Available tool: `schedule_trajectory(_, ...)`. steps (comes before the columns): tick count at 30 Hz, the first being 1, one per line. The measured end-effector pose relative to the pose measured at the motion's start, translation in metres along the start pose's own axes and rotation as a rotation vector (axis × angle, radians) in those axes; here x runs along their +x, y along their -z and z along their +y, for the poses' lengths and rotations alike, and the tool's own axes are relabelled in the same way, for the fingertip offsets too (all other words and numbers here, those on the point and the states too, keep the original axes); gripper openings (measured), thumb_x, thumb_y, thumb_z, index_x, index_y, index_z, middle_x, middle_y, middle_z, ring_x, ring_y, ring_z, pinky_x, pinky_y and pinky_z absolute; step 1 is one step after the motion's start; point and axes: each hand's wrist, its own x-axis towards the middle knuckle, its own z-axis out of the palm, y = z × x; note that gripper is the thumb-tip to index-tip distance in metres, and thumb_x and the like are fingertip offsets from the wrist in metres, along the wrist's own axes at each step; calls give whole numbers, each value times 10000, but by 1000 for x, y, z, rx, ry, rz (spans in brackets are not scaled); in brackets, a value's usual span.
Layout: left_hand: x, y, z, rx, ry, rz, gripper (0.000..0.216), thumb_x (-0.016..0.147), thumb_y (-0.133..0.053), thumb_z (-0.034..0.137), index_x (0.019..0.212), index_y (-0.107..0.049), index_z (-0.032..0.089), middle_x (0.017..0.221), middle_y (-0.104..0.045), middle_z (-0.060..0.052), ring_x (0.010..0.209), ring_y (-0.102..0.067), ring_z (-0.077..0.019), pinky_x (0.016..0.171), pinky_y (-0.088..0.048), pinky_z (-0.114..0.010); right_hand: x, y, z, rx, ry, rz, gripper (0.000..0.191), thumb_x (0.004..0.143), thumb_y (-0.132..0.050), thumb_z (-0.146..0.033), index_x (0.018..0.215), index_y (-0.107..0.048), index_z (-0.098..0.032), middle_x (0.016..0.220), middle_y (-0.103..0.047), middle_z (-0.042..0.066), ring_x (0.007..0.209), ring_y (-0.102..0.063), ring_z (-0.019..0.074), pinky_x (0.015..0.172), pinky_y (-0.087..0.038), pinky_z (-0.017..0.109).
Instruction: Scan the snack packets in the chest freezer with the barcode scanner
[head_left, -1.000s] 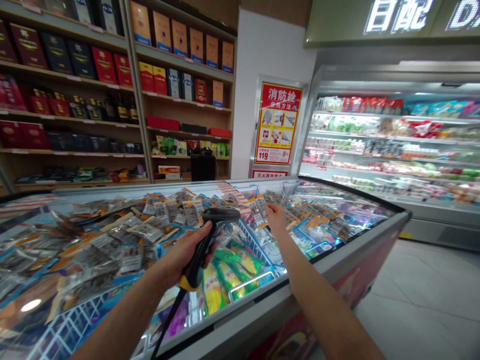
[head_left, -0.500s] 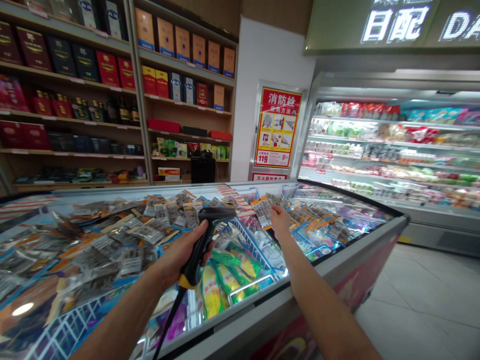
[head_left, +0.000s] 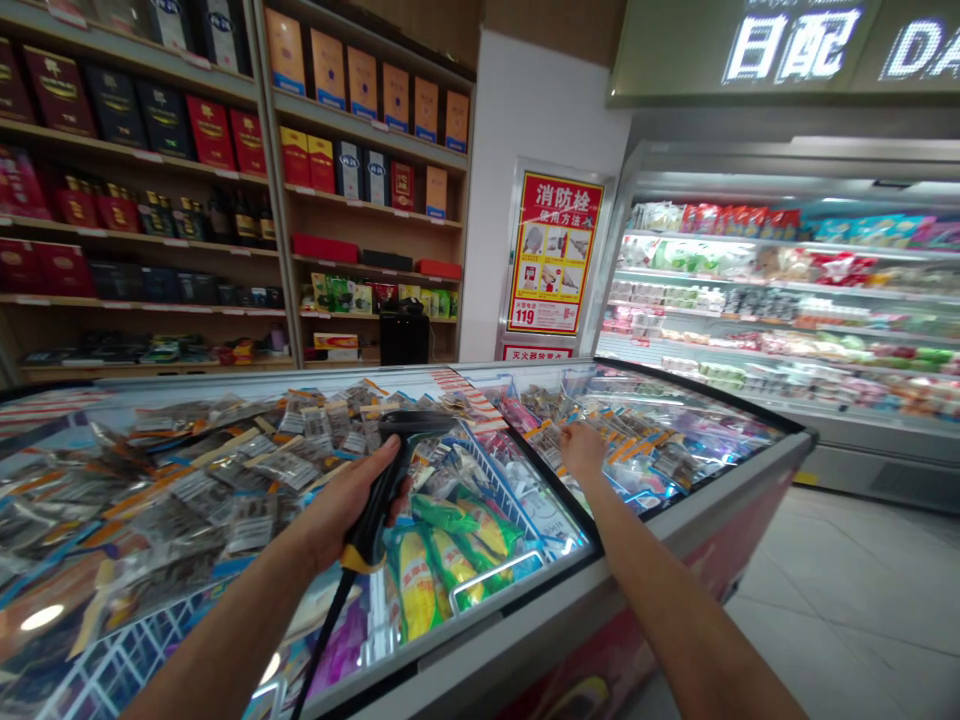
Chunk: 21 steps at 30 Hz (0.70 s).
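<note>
My left hand [head_left: 358, 502] is wrapped round the handle of a black barcode scanner [head_left: 375, 505] with a yellow-trimmed base and a trailing cord. Its head points right, above the glass-topped chest freezer [head_left: 480, 625]. My right hand [head_left: 583, 452] is closed in a pinch over the right-hand pile of packets [head_left: 626, 432]. At its fingertips is a small flat plastic packet [head_left: 546, 440] with an orange edge; the exact grip is partly hidden. Many similar packets [head_left: 247, 520] with pale printed labels lie spread on the left side of the freezer top.
Under the glass, green-and-yellow corn packs [head_left: 420, 580] sit by a white wire basket [head_left: 127, 640]. A dark frame strip [head_left: 551, 485] crosses the top between the two piles. Behind stand shelves of boxes [head_left: 364, 85]; a lit chilled cabinet [head_left: 780, 300] is at right.
My right hand has moved right and slightly down, bringing the packet from over the dividing strip to the right-hand pile. My left hand and the scanner have shifted slightly left.
</note>
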Motion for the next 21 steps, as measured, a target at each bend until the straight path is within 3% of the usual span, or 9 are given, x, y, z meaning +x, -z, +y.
schedule_trajectory(4, 0, 5, 5, -4, 3, 51, 406, 736, -473, 496, 575, -510, 126, 476, -527, -12, 365, -443, -68, 354, -363, -172, -3, 2, -20, 47, 45, 95, 283, 796, -416, -275, 964, -625, -185, 1001, -600, 101, 994, -505, 267, 824, -346, 407)
schedule_trajectory(9, 0, 9, 8, -32, -14, 106, 378, 731, -489, 483, 602, -505, 129, 503, -546, -13, 375, -457, -69, 360, -365, -172, -14, -8, -81, 212, 340, -67, 305, 817, -398, -321, 979, -610, -175, 984, -613, 83, 949, -533, 197, 813, -373, 298)
schedule_trajectory(14, 1, 9, 8, -33, -27, 126, 360, 718, -503, 488, 643, -512, 136, 497, -550, -9, 368, -457, -75, 352, -359, -178, -34, -27, -138, 194, 610, -137, 407, 717, -548, -408, 1077, -547, -220, 1094, -566, 53, 1032, -480, 210, 856, -352, 326)
schedule_trajectory(17, 0, 8, 8, -41, -33, 125, 362, 708, -512, 494, 637, -504, 139, 496, -550, -7, 368, -462, -74, 351, -358, -176, -43, -29, -149, 118, 674, -140, 247, 763, -491, -280, 983, -591, -227, 1013, -602, 37, 1001, -495, 208, 853, -341, 352)
schedule_trajectory(21, -1, 6, 8, -70, -63, 112, 349, 687, -538, 494, 674, -511, 147, 502, -544, 8, 373, -467, -73, 358, -364, -176, -53, -16, -132, 97, 765, -188, 247, 731, -477, -190, 937, -609, -225, 1002, -619, 30, 974, -517, 195, 853, -333, 336)
